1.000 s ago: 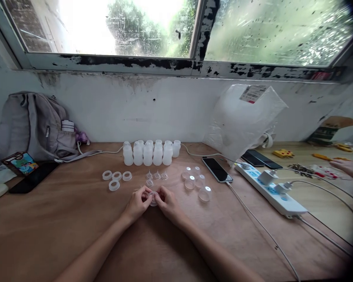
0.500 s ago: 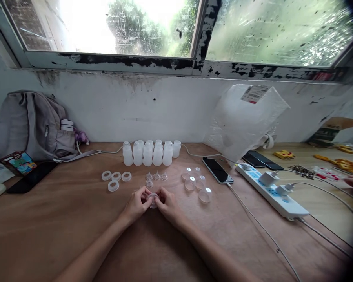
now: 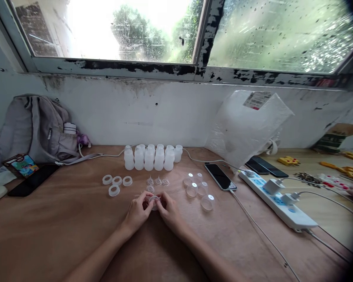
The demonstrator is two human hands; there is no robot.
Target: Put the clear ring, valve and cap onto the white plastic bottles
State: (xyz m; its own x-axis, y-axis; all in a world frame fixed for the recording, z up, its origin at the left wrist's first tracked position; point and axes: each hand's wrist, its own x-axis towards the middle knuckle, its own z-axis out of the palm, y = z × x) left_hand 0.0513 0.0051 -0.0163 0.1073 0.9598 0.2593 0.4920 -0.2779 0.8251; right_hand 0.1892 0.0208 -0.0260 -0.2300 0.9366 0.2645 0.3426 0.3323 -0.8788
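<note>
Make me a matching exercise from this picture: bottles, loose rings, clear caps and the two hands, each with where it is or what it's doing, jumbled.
Column one:
1. Bottles
2. Loose rings
3. Clear caps
4. Left hand and right hand

Column two:
A. Beside the phone
B. Holding a clear piece
C. Standing in rows near the wall
D. Flat on the table, left of the hands

Pairs: 1-C, 2-D, 3-A, 4-B

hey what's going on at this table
A person's left hand and right hand together hold a small round piece in their fingertips. Beyond them on the table lie four rings to the left, four teats in the middle and five caps to the right. White bottles stand grouped behind.
</note>
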